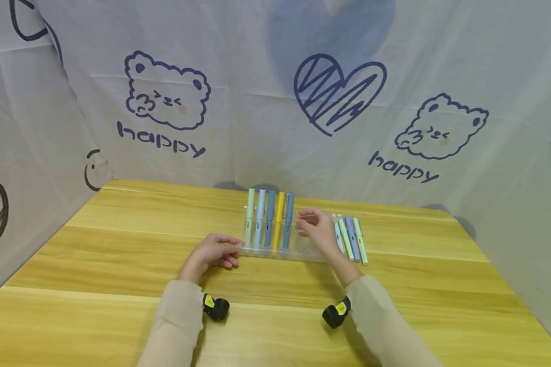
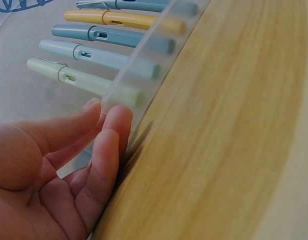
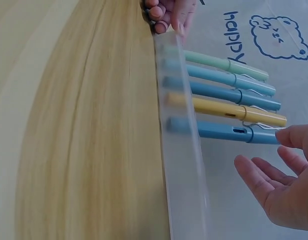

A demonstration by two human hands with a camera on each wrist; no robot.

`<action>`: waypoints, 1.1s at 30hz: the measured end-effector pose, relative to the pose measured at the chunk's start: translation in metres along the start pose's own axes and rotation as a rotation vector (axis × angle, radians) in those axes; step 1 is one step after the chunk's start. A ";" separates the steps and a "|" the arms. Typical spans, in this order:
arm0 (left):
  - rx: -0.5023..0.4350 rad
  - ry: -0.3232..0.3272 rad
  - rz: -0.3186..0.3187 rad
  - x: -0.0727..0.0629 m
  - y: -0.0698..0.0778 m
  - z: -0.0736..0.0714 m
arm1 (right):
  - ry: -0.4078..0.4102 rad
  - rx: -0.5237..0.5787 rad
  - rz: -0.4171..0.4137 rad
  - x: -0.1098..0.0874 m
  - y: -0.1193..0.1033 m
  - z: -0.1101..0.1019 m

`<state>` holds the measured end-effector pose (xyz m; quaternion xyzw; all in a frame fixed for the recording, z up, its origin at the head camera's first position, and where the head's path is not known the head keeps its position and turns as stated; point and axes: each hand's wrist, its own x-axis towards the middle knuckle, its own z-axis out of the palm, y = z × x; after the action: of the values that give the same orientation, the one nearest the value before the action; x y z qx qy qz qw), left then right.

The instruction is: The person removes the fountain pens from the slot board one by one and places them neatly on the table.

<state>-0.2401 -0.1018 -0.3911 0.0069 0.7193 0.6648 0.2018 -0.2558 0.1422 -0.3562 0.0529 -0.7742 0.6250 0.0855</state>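
A clear plastic pen stand [image 1: 303, 253] holds a row of pens leaning upright. From the left they are a pale green pen [image 1: 250, 218], a light blue pen [image 1: 259, 219], a blue pen [image 1: 269, 219], a yellow pen [image 1: 278, 224] and another blue pen [image 1: 288, 224]. My left hand [image 1: 217, 251] pinches the stand's left end between thumb and fingers, beside the pale green pen. Just right of the last blue pen is my right hand [image 1: 319, 229], fingers spread and grasping nothing. In the right wrist view its thumb tip [image 3: 289, 135] overlaps that pen's cap end.
Several more pens, among them a purple pen [image 1: 352, 239] and a light green pen [image 1: 360, 242], lie side by side right of the right hand. Everything stands on a wooden table [image 1: 266, 311]. Behind it hangs a printed white cloth [image 1: 252, 127].
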 end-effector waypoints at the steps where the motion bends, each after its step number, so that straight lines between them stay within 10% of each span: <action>1: 0.000 0.001 0.000 0.000 0.000 0.000 | -0.003 -0.001 0.001 0.001 0.001 0.001; 33: -0.001 0.018 -0.008 0.001 -0.001 0.000 | 0.035 -0.007 -0.009 0.006 0.004 0.023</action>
<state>-0.2405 -0.1015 -0.3925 -0.0023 0.7208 0.6642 0.1980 -0.2643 0.1209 -0.3635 0.0452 -0.7745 0.6227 0.1020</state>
